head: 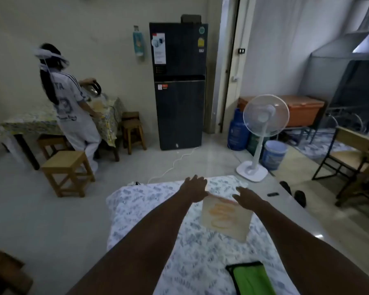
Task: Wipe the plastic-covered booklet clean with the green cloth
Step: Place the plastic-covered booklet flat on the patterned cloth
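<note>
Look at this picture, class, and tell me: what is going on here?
A person stretches both bare arms over a table with a patterned cloth. The left hand and right hand are open at the far edge of the plastic-covered booklet, which lies on the table. The green cloth lies untouched near the person, so wiping has not begun. Across the room, another person holds a kettle at another table.

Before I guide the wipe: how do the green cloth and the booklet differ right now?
The green cloth is bright green with a dark edge and lies near the person; the booklet is pale with orange markings and lies farther out. The cloth is untouched, while the left hand and right hand reach open by the booklet's far edge. Both rest on the patterned tablecloth.
</note>
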The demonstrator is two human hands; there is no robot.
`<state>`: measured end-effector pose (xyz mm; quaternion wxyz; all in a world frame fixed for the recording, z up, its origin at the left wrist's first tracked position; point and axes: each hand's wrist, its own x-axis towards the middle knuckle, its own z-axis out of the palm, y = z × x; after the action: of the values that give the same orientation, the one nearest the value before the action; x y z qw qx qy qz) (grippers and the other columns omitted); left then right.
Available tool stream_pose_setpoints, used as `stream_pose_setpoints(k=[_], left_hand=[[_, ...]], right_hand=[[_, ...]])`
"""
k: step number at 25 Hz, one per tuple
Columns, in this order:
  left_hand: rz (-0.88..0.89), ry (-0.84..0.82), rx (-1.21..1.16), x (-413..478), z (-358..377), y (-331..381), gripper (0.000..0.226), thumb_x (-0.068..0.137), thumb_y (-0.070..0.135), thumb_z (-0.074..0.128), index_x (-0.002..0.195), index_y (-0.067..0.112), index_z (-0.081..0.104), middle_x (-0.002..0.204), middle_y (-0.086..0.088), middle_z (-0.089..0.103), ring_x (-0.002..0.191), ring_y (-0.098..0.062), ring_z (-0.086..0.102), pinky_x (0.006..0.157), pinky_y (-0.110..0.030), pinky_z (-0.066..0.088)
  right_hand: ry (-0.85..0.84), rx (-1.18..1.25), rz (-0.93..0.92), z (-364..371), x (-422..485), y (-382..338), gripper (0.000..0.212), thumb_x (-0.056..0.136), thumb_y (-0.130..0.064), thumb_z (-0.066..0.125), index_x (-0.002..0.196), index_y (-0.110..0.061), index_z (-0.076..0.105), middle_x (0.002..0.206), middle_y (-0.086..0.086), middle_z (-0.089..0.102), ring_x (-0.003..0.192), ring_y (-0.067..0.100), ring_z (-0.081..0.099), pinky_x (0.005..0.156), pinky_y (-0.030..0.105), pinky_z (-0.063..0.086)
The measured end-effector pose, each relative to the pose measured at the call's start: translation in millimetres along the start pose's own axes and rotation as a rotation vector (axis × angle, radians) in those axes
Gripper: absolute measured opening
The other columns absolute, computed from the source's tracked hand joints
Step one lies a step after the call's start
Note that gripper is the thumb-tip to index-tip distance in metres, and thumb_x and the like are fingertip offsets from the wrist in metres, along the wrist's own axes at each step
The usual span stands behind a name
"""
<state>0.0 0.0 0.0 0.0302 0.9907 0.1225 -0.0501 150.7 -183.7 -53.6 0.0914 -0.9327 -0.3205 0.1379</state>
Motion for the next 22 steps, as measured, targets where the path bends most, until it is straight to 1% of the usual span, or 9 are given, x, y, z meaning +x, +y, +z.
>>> stream_pose_setpoints(k=[4,7,9,11,13,14,16,19,22], left_hand=[[-0.026,-0.125,-0.056,-15,49,13,0.063,0.1,0.042,0.045,0.151,0.01,0.027,0.161,-0.008,0.024,0.148,-0.029,0.021,0.118,-0.048,0.022],[-0.075,-0.151,-0.186,-22,72,5,0.064,0.1,0.039,0.045,0.153,0.011,0.023,0.162,-0.009,0.021,0.148,-0.028,0.021,0.119,-0.046,0.024],[-0.114,-0.153,-0.291,-34,85,-5,0.066,0.103,0.037,0.039,0.156,0.009,0.011,0.165,-0.01,0.008,0.152,-0.024,0.01,0.123,-0.042,0.014],[-0.16,-0.102,-0.416,-50,99,-18,0.063,0.106,0.033,0.033,0.156,0.005,0.008,0.165,-0.012,0.004,0.153,-0.022,0.006,0.124,-0.034,0.008],[-0.262,-0.043,-0.607,-71,110,-32,0.06,0.106,0.032,0.03,0.155,0.002,0.011,0.164,-0.015,0.01,0.152,-0.023,0.011,0.123,-0.032,0.01],[-0.337,-0.031,-0.701,-83,114,-38,0.059,0.106,0.033,0.029,0.155,0.002,0.014,0.163,-0.016,0.014,0.151,-0.025,0.015,0.122,-0.033,0.013],[-0.451,-0.057,-0.843,-109,133,-52,0.059,0.106,0.037,0.03,0.153,0.003,0.024,0.16,-0.016,0.026,0.147,-0.028,0.027,0.119,-0.036,0.022],[-0.552,-0.075,-1.077,-155,174,-65,0.056,0.1,0.049,0.04,0.135,0.007,0.051,0.136,-0.018,0.057,0.115,-0.029,0.059,0.098,-0.039,0.049],[-0.758,-0.082,-1.29,-202,203,-62,0.022,0.101,0.021,0.047,0.114,0.007,0.059,0.108,-0.021,0.063,0.088,-0.026,0.06,0.076,-0.035,0.052]], right_hand=[[0.008,0.023,0.004,32,-28,23,0.048,0.099,-0.019,0.044,0.143,-0.004,0.033,0.152,0.016,0.035,0.139,0.027,0.034,0.111,0.03,0.023],[0.1,0.183,0.038,42,-35,29,0.039,0.091,-0.004,0.045,0.127,-0.011,0.056,0.134,0.016,0.057,0.121,0.029,0.053,0.094,0.028,0.038],[0.139,0.261,0.036,47,-38,30,0.027,0.092,-0.006,0.047,0.11,-0.014,0.066,0.116,0.014,0.068,0.102,0.028,0.061,0.077,0.025,0.04],[0.208,0.341,0.015,53,-41,26,0.022,0.094,-0.009,0.051,0.106,-0.012,0.069,0.11,0.013,0.071,0.098,0.027,0.064,0.076,0.025,0.04],[0.251,0.423,-0.036,53,-44,11,0.022,0.095,-0.011,0.053,0.11,-0.008,0.068,0.113,0.012,0.07,0.103,0.029,0.064,0.08,0.025,0.04],[0.231,0.473,-0.075,53,-45,1,0.023,0.095,-0.011,0.053,0.112,-0.006,0.068,0.114,0.013,0.069,0.104,0.03,0.063,0.08,0.026,0.041],[0.055,0.732,-0.078,56,-52,-22,0.024,0.097,-0.013,0.052,0.115,-0.007,0.065,0.112,0.015,0.066,0.101,0.031,0.063,0.077,0.03,0.047],[-0.189,0.951,0.007,80,-56,-50,0.024,0.098,-0.023,0.051,0.118,-0.015,0.062,0.109,0.011,0.063,0.093,0.024,0.063,0.07,0.03,0.054],[-0.156,1.017,0.142,126,-55,-67,0.018,0.093,-0.017,0.056,0.107,-0.007,0.061,0.094,0.019,0.058,0.075,0.025,0.056,0.064,0.035,0.047]])
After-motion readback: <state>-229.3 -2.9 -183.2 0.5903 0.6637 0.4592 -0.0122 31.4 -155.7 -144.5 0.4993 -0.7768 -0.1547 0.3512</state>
